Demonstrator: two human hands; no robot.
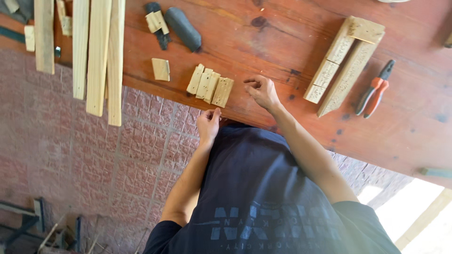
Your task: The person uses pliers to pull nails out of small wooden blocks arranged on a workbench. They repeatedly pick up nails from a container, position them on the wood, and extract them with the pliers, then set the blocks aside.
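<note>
The left hand hovers at the edge of the reddish wooden tabletop, fingertips pinched together; what they hold cannot be told. The right hand rests curled on the table, fingers loosely bunched. Just beside both hands lie four pale short wooden blocks in a touching row; a fifth block lies apart. Orange-handled pliers lie well beyond the right hand.

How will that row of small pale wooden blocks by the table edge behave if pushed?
The small pale wooden blocks look rigid and probably light, being short offcuts. Their flat faces lie on the reddish wooden table, so they should slide, not roll. They sit near the edge, so a push could drop one.
</note>
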